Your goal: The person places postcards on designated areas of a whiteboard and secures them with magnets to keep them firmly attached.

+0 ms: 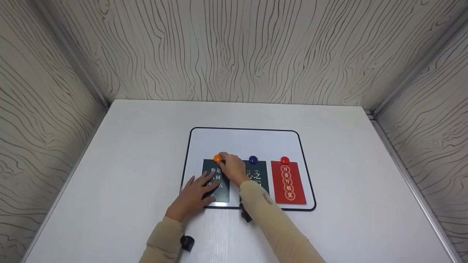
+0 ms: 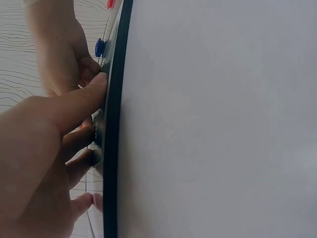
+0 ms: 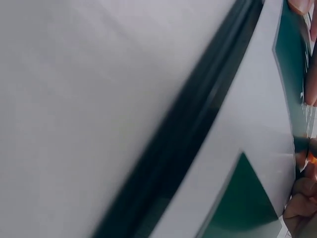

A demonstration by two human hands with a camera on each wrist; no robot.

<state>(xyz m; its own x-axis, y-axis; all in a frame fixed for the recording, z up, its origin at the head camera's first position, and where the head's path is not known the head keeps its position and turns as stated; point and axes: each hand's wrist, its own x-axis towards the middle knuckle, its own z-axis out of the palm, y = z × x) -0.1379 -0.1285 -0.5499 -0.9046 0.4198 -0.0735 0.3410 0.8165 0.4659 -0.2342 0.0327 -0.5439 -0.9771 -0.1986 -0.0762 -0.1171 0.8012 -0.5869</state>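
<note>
A dark green card with white characters lies at the left of a black-rimmed whiteboard. My right hand pinches a round orange magnet at that card's top edge; in the right wrist view a bit of orange shows by its fingers. Spread fingers of my left hand rest on the same card's lower left part. A second green card, partly hidden by my right arm, has a dark blue magnet at its top. Farther right, a red magnet sits on a red card.
The board lies on a white table. Wood-patterned panels rise behind and at both sides. A black wrist device shows by the left sleeve, another by the right sleeve.
</note>
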